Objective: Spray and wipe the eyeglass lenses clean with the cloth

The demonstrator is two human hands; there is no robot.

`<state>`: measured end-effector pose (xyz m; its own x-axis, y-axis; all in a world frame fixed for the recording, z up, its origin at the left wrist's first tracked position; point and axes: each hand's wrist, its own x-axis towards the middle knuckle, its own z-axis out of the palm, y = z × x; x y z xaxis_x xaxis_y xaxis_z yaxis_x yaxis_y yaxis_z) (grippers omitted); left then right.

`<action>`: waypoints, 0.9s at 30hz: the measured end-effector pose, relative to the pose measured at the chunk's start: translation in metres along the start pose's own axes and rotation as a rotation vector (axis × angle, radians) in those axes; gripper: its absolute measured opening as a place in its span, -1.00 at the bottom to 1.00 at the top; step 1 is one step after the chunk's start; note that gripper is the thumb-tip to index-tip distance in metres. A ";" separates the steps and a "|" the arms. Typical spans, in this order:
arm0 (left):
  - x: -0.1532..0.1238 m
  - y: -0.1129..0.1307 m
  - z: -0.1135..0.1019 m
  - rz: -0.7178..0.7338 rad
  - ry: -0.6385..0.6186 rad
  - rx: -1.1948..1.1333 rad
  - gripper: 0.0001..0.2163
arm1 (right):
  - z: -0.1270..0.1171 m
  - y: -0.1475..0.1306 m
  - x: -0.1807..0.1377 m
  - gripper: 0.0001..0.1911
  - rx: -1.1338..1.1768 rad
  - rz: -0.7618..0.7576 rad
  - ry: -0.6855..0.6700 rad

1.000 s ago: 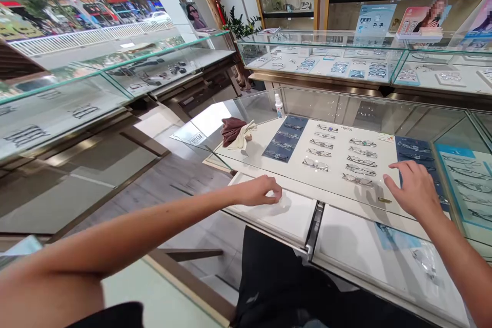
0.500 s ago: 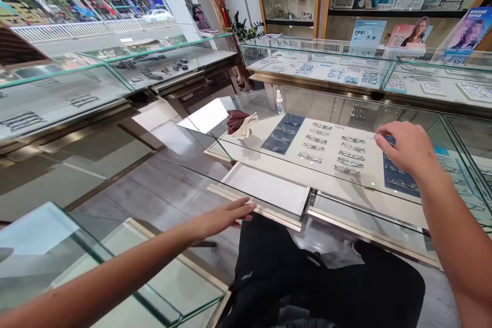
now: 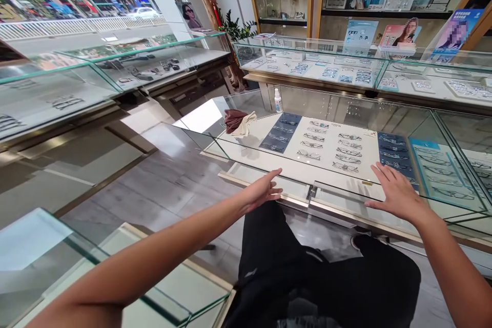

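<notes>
My left hand [image 3: 265, 188] is at the front of the left drawer [image 3: 249, 177], fingers apart and nothing in them. That drawer stands partly pulled out below the glass display case [image 3: 280, 161]. Over the case's front edge, near the right drawer [image 3: 338, 202], my right hand [image 3: 395, 192] has its fingers spread and holds nothing; I cannot tell whether it touches the glass. Inside the case lie rows of eyeglasses [image 3: 348, 152] on white and dark blue panels. A brown and cream cloth [image 3: 237, 123] and a white spray bottle [image 3: 278, 100] are at the case's left part.
Another glass case [image 3: 154, 300] stands close at my lower left. More display cases line the window side [image 3: 126, 69] and the back [image 3: 307, 59]. A potted plant [image 3: 236, 25] is in the far corner. My legs [image 3: 330, 282] are below the drawers.
The left drawer has slid inward, with my left hand moving forward along with it. My right hand has come down and back toward the case's front edge.
</notes>
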<state>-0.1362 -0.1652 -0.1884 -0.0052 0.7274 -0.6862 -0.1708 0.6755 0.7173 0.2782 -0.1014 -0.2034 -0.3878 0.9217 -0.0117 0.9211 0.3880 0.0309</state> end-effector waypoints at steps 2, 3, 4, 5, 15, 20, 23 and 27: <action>0.013 0.000 0.000 0.042 -0.012 -0.006 -0.02 | 0.009 0.002 -0.002 0.10 -0.018 0.003 0.042; 0.019 -0.001 0.000 0.061 -0.016 -0.010 -0.01 | 0.012 0.002 -0.003 0.06 -0.022 -0.001 0.066; 0.025 -0.001 0.000 0.079 -0.021 -0.014 0.01 | 0.013 0.002 -0.003 0.03 -0.025 -0.006 0.090; 0.030 -0.002 -0.001 0.095 -0.027 -0.017 0.03 | 0.013 0.002 -0.002 -0.01 -0.027 -0.012 0.112; 0.058 0.003 0.007 0.161 -0.014 0.041 0.16 | 0.019 -0.001 0.003 -0.44 -0.088 -0.082 0.399; 0.059 0.006 0.001 0.168 -0.021 0.185 0.16 | 0.024 -0.006 0.004 -0.52 -0.111 -0.054 0.481; 0.053 0.007 -0.001 0.173 -0.024 0.265 0.15 | 0.022 -0.011 0.002 -0.53 -0.067 -0.013 0.462; 0.040 0.019 -0.011 0.209 -0.069 0.421 -0.02 | 0.014 -0.014 -0.001 -0.41 0.052 0.059 0.381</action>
<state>-0.1504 -0.1248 -0.2036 0.0708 0.8498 -0.5224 0.2408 0.4936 0.8357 0.2664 -0.1077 -0.2173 -0.3095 0.8796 0.3612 0.9389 0.3428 -0.0302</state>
